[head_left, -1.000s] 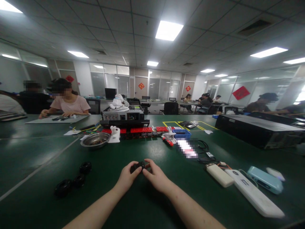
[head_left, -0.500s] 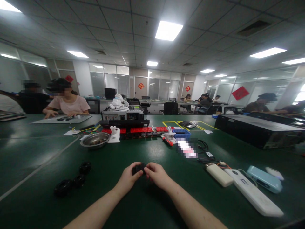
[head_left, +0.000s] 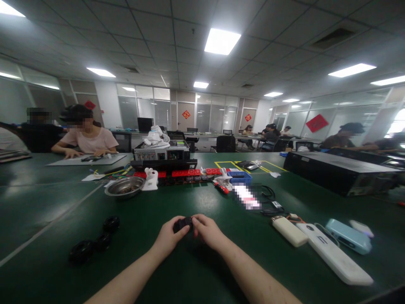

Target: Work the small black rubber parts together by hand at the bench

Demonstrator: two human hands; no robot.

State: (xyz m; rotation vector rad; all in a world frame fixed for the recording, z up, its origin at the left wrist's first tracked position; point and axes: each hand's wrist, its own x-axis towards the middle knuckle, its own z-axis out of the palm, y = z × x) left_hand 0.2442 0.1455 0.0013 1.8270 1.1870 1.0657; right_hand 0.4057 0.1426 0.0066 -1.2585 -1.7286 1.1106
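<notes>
A small dark part point(head_left: 182, 224) is held up over the green table at the lower middle. My left hand point(head_left: 171, 234) is closed round its left side, thumb in front. At its right end my right hand point(head_left: 207, 230) pinches it with thumb and fingers; the fingertips partly hide the contact. Black rings like small tyres point(head_left: 81, 251) lie on the table to the left of my hands. Farther up the table stands a metal bowl point(head_left: 109, 192) with small pieces in it.
Beyond the bowl are a white bracket point(head_left: 151, 180), a red strip point(head_left: 186, 172), an opened electronic unit point(head_left: 161, 154) and a blue tray point(head_left: 242, 179). A red-handled tool point(head_left: 221, 188), cables and power banks point(head_left: 335, 255) lie right. A person point(head_left: 90, 137) works at the far left.
The whole view has shifted slightly. Both hands keep hold of the dark part in nearly the same pose. The person at the far left has moved a white board a little to the right.
</notes>
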